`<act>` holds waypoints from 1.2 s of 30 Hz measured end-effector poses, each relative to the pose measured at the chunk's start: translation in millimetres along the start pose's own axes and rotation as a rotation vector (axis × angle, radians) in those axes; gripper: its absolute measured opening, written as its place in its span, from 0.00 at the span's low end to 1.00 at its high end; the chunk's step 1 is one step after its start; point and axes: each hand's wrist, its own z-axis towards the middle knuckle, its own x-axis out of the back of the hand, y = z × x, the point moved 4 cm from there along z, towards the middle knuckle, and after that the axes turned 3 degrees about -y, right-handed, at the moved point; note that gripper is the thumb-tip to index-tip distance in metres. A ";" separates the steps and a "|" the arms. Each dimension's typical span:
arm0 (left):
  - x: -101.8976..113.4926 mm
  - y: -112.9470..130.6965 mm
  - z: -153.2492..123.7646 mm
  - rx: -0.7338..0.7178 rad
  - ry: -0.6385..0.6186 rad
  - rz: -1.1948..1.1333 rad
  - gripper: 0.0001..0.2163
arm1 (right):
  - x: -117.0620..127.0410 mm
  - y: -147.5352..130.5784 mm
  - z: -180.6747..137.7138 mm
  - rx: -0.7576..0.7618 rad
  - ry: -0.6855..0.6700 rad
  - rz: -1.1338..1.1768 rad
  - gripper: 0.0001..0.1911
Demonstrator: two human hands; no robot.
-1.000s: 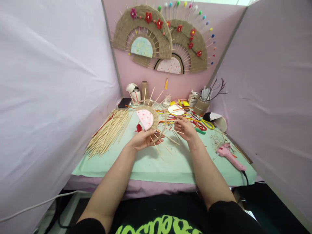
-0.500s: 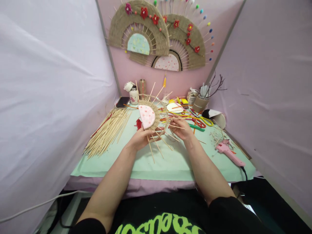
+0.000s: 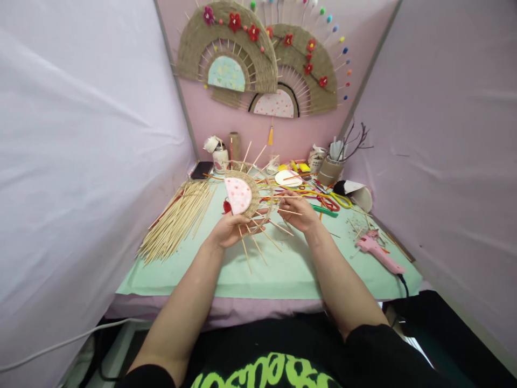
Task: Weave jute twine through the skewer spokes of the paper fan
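Jute side up, holding the half-woven fan (image 3: 239,195) above the bench (image 3: 283,269) in the left hand (image 3: 228,229), grip closed on its lower edge; turning it slightly against a second ago; moving the right hand (image 3: 299,211) closer, narrow grip pinching among its sticks (image 3: 280,227).

Legible text: none. Entry 1: black shirt (image 3: 242,350) at the bottom edge of the view, with bright green rounded block lettering (image 3: 262,373) across the front. Only the upper part of 1 line shows. It is cut off by the frame and seen from above, so the letters cannot be made out. Entry 2: small jar (image 3: 220,158) at the back, pale with reddish marks, too small to read. No numbers, brands or signs can be read anywhere else.
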 end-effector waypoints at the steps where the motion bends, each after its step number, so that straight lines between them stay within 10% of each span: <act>1: 0.7 1.0 -0.3 0.006 0.011 -0.006 0.20 | 2.8 -0.6 0.6 -0.010 0.011 0.001 0.13; 12: 12.5 8.0 -2.2 0.014 0.183 -0.012 0.17 | 29.2 -15.6 1.4 0.031 0.263 -0.037 0.14; 18: 15.1 9.1 -3.4 0.030 0.224 0.029 0.17 | 21.9 -27.9 -0.3 0.257 0.185 -0.102 0.14; 36: 9.6 10.5 -12.6 -0.001 -0.034 0.004 0.20 | 5.6 -18.3 -6.1 0.237 0.061 -0.425 0.07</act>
